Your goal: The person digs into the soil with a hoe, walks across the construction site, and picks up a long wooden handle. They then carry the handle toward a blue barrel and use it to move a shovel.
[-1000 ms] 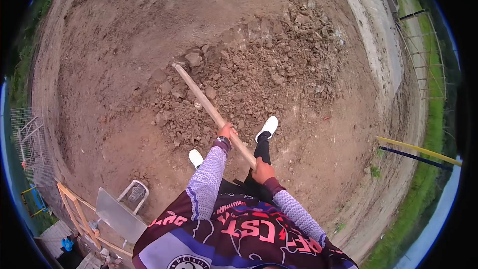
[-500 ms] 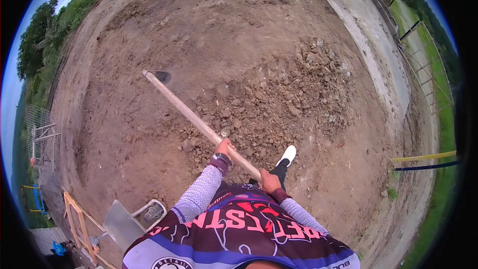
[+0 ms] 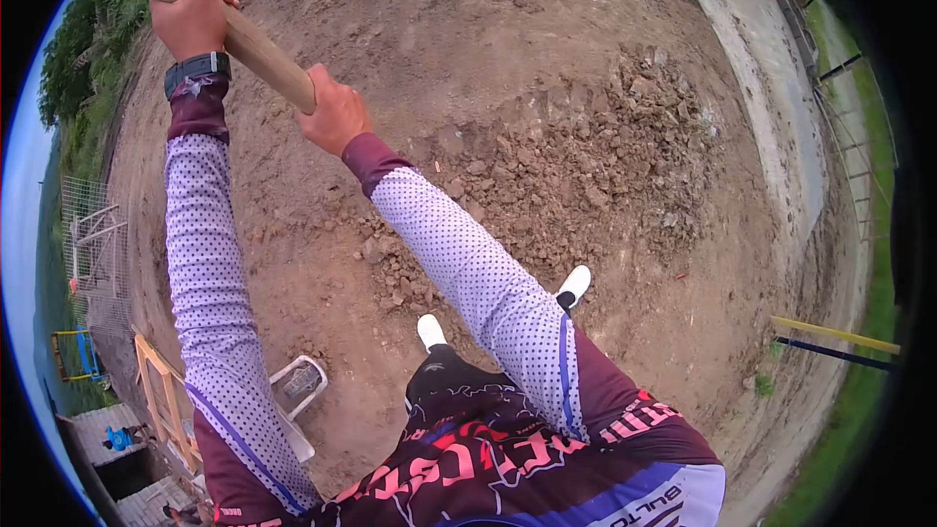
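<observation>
Both my hands are closed around the wooden handle of a hoe, raised to the upper left. My left hand grips farther up the handle, with a dark watch on that wrist. My right hand wraps the near end of the handle. The hoe's blade is out of view beyond the top edge. Below and to the right of my hands lies a patch of broken brown soil clods, spread in front of my white shoes.
At lower left are a wooden frame, a white loop-shaped frame, wire mesh and a person in blue. A concrete strip runs along the upper right. Yellow and dark bars stick out at right.
The hoe has swung up from the ground to the upper left, and its blade has left view. Both arms are now stretched out and raised with it.
</observation>
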Available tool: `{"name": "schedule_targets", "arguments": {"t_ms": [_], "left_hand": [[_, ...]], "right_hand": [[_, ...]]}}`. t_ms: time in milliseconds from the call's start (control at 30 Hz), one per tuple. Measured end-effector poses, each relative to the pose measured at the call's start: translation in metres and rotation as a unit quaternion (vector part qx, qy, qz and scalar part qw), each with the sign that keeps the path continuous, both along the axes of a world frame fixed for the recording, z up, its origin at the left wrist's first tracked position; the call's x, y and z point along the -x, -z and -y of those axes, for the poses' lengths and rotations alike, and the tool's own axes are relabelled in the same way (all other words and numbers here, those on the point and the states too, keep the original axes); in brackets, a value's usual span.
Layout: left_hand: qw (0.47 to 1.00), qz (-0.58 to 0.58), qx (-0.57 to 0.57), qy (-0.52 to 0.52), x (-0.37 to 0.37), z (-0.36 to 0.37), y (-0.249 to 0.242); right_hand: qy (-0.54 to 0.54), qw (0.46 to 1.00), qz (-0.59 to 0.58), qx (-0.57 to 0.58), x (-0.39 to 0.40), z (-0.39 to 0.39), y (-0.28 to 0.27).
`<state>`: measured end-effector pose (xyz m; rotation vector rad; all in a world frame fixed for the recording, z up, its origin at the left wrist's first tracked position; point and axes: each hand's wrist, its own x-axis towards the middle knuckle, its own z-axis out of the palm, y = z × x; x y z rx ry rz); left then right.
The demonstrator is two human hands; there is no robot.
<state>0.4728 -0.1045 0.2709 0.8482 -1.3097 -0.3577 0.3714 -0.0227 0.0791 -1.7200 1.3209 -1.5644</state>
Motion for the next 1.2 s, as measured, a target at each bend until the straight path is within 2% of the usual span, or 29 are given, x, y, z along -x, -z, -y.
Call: {"name": "schedule_targets", "arguments": {"t_ms": [67, 100, 167, 233, 267, 300, 333, 367, 400, 433, 500, 567, 633, 667, 733, 800, 867, 900, 933, 1000, 1067, 1133, 1167, 1200], "left_hand": [[0.999, 0.021, -0.027, 0.016, 0.017, 0.013, 0.050], [0.997, 0.004, -0.080, -0.012, 0.037, 0.008, 0.100], [0.980, -0.065, -0.188, -0.014, 0.084, -0.026, 0.241], [0.908, -0.083, -0.411, -0.028, 0.129, -0.105, 0.414], [0.849, -0.083, -0.522, -0.011, 0.150, -0.164, 0.498], [0.779, -0.015, -0.626, 0.007, 0.162, -0.228, 0.575], [0.669, 0.044, -0.738, 0.079, 0.164, -0.287, 0.656], [0.653, 0.003, -0.756, 0.041, 0.185, -0.327, 0.653], [0.654, -0.005, -0.756, 0.033, 0.196, -0.357, 0.668], [0.627, 0.003, -0.776, 0.062, 0.198, -0.368, 0.651], [0.615, -0.104, -0.779, 0.060, 0.199, -0.386, 0.624], [0.581, -0.186, -0.780, 0.139, 0.184, -0.401, 0.603], [0.561, -0.230, -0.788, 0.109, 0.184, -0.410, 0.561], [0.567, -0.229, -0.783, 0.110, 0.183, -0.417, 0.551], [0.502, -0.274, -0.809, 0.135, 0.168, -0.443, 0.533], [0.509, -0.285, -0.801, 0.134, 0.157, -0.435, 0.508], [0.508, -0.302, -0.797, 0.126, 0.144, -0.427, 0.476], [0.560, -0.325, -0.750, 0.134, 0.138, -0.402, 0.457], [0.606, -0.344, -0.703, 0.139, 0.130, -0.381, 0.437], [0.700, -0.343, -0.611, 0.135, 0.113, -0.329, 0.383], [0.777, -0.308, -0.523, 0.166, 0.089, -0.272, 0.322], [0.859, -0.247, -0.423, 0.148, 0.069, -0.211, 0.244], [0.885, -0.223, -0.378, 0.156, 0.059, -0.180, 0.201], [0.910, -0.201, -0.334, 0.141, 0.054, -0.152, 0.156]], "right_hand": [[-0.001, 0.999, 0.009, -0.054, 0.015, 0.001, 0.043], [0.003, 0.994, -0.005, -0.111, 0.028, -0.009, 0.080], [-0.005, 0.968, -0.017, -0.249, 0.062, -0.074, 0.202], [0.035, 0.917, -0.039, -0.396, 0.103, -0.208, 0.331], [0.031, 0.874, -0.050, -0.483, 0.127, -0.291, 0.349], [0.025, 0.848, -0.048, -0.528, 0.144, -0.369, 0.355], [0.006, 0.794, -0.093, -0.601, 0.151, -0.420, 0.347], [0.036, 0.777, -0.082, -0.623, 0.163, -0.449, 0.331], [0.042, 0.722, -0.154, -0.673, 0.175, -0.465, 0.323], [0.061, 0.725, -0.151, -0.669, 0.180, -0.477, 0.305], [0.056, 0.743, -0.147, -0.651, 0.190, -0.488, 0.281], [0.035, 0.752, -0.152, -0.640, 0.192, -0.513, 0.250], [0.036, 0.764, -0.164, -0.622, 0.196, -0.522, 0.226], [0.033, 0.766, -0.168, -0.620, 0.195, -0.535, 0.216], [0.028, 0.769, -0.176, -0.614, 0.193, -0.562, 0.208], [0.034, 0.789, -0.180, -0.587, 0.194, -0.566, 0.202], [0.036, 0.842, -0.208, -0.497, 0.194, -0.558, 0.199], [0.037, 0.867, -0.222, -0.445, 0.192, -0.541, 0.204], [0.042, 0.869, -0.235, -0.434, 0.186, -0.515, 0.205], [0.077, 0.925, -0.236, -0.286, 0.164, -0.457, 0.216], [0.081, 0.950, -0.218, -0.209, 0.137, -0.380, 0.208], [0.054, 0.974, -0.170, -0.138, 0.107, -0.291, 0.183], [0.032, 0.979, -0.136, -0.148, 0.092, -0.247, 0.157], [0.041, 0.989, -0.115, -0.084, 0.079, -0.203, 0.136]]}}
